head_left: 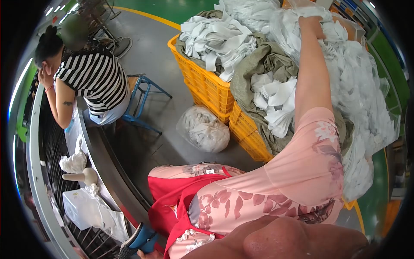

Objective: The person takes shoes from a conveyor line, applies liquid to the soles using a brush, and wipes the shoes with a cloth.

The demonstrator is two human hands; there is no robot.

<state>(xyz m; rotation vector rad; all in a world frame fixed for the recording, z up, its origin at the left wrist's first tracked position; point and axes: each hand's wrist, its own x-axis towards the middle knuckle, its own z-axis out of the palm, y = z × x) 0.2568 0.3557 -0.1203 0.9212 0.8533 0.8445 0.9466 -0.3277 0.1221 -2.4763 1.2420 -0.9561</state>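
Observation:
My right arm stretches out to the upper right, and my right hand is closed on a clear plastic bag filled with white fabric strips. The fingertips are partly lost in the shiny film. At the bottom edge only a small part of my left hand shows, beside a blue and black object whose kind I cannot make out. Its fingers are mostly cut off by the frame. Below my right hand, white strips lie in an olive cloth liner inside a yellow crate.
Another yellow crate holds more white strips. A stuffed plastic bag lies on the floor. At left, a seated person leans on the workbench edge near a blue-legged stool. A translucent box stands on the bench.

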